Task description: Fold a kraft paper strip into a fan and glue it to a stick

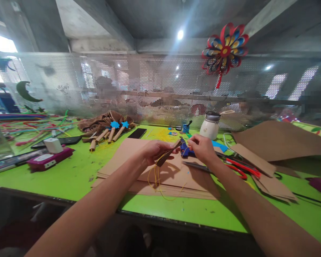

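My left hand is closed around a folded strip of brown paper. Yellow string hangs from this paper in loose loops. Just to the right, my right hand has its thumb and fingers pinched together; what lies between them is too small to make out. A blue glue gun shows between the two hands. Beneath them lies a stack of brown paper sheets. Scissors with red handles rest under my right forearm, their blades pointing left.
Finished paper pieces with blue flowers lie at the back left, near a black phone. A purple power strip sits on the left of the green table. A white jar stands behind my right hand. Brown paper covers the right.
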{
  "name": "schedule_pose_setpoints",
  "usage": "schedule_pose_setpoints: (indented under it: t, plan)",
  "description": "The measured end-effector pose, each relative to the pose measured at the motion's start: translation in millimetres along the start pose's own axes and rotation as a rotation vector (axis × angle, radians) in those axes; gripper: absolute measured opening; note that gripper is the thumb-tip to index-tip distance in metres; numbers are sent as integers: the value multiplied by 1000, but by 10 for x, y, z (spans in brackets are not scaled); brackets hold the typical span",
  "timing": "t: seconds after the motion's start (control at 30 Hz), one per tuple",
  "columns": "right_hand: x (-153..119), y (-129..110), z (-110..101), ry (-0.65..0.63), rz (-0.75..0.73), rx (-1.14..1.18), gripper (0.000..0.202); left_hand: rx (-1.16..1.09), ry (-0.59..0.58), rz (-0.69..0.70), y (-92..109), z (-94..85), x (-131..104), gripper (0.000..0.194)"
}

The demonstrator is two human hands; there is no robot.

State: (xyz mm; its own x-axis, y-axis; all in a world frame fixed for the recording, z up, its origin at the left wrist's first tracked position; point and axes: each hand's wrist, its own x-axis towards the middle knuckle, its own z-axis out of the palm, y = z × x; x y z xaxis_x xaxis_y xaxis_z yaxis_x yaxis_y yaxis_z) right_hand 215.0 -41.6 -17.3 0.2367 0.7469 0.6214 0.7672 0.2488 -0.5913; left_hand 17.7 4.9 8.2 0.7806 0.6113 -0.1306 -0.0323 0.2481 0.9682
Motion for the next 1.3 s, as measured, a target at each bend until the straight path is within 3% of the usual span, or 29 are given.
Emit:
schedule_pose_setpoints:
  t: [0.23, 0.37, 0.47, 0.57, 0.67, 0.73, 0.9, 1.17, 1.3]
  plan:
    - [17, 10, -20, 1, -91, -145, 16, 34, -8, 16, -37, 1, 23, 24]
    - [45, 11, -137, -216, -18, -76, 15, 36, 34, -32, -24, -17, 6, 23]
    - [72, 23, -293, -407, 117, 82, 13, 1, 92, -87, -10, -52, 4, 22]
    - [90, 6, -424, -522, 249, 521, 8, -17, 89, -101, 0, -70, 2, 20]
    - [84, -61, -479, -484, 270, 980, 5, -16, 28, -92, 7, -51, -18, 19]
    - [66, -118, -476, -471, 266, 1119, 6, -24, -56, -88, 6, -27, -37, 18]
    - [30, -195, -399, -521, 287, 1181, 9, 45, -261, -108, -7, 34, -65, 15]
    - [84, -192, -322, -430, 612, 1209, 25, 43, -281, -29, -52, 89, -10, 11]
    - [100, -195, -327, -367, 677, 1222, 26, 25, -270, -53, -67, 106, 11, 9]
